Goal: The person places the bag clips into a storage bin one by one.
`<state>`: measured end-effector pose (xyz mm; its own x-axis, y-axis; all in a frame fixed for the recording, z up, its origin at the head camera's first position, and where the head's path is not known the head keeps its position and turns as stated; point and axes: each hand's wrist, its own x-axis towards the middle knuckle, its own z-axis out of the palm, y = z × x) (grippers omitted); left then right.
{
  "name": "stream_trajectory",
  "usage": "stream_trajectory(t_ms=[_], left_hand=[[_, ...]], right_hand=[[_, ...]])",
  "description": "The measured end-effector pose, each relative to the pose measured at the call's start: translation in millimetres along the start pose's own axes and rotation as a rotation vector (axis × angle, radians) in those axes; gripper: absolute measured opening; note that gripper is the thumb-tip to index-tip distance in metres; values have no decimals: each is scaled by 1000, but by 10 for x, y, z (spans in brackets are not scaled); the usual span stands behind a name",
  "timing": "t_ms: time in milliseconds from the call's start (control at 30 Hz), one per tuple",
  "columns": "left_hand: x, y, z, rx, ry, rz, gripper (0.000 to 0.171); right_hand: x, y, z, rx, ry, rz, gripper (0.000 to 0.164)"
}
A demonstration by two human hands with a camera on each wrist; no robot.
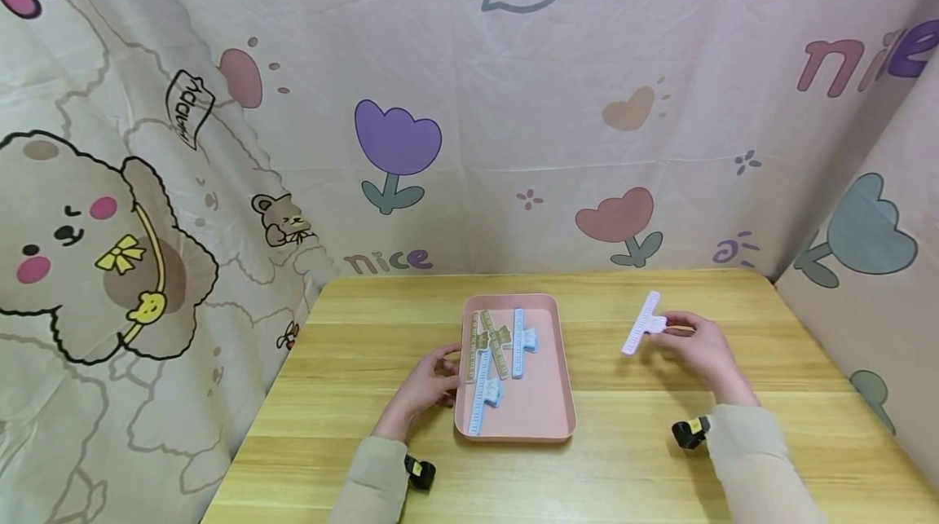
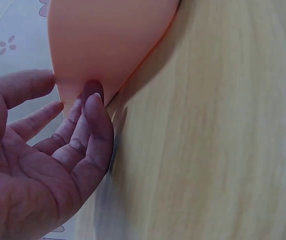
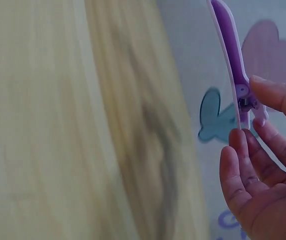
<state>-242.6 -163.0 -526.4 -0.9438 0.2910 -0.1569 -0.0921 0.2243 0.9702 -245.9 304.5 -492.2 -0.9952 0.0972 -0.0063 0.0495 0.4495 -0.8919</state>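
A pink tray (image 1: 531, 414) lies on the wooden table in the head view. Inside it are two light-blue ruler clips, one (image 1: 518, 349) in the middle and one (image 1: 479, 402) lower left, plus two olive-brown ruler clips (image 1: 495, 351) that lie close together. My left hand (image 1: 429, 381) is at the tray's left side, its fingertips touching the outer wall (image 2: 98, 45). To the right of the tray, my right hand (image 1: 697, 345) pinches a light-purple ruler clip (image 1: 640, 327) by its handle, above the table. The right wrist view shows the clip (image 3: 228, 45) edge-on with its spring.
The wooden table (image 1: 616, 467) runs back to a patterned curtain (image 1: 506, 141), with more curtain along the left and right sides. A small black device with a yellow mark sits at each wrist, one on the left (image 1: 421, 473) and one on the right (image 1: 689, 433).
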Motion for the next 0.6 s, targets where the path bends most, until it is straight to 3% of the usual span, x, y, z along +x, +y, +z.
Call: stream_trajectory(t_ms=[367, 600], left_hand=[[-1, 3, 3, 6, -7, 9, 63], [9, -6, 2, 10, -8, 4, 62]], right_hand=[[-81, -330, 297, 31, -69, -100, 60], [-132, -397, 557, 77, -113, -144, 51]])
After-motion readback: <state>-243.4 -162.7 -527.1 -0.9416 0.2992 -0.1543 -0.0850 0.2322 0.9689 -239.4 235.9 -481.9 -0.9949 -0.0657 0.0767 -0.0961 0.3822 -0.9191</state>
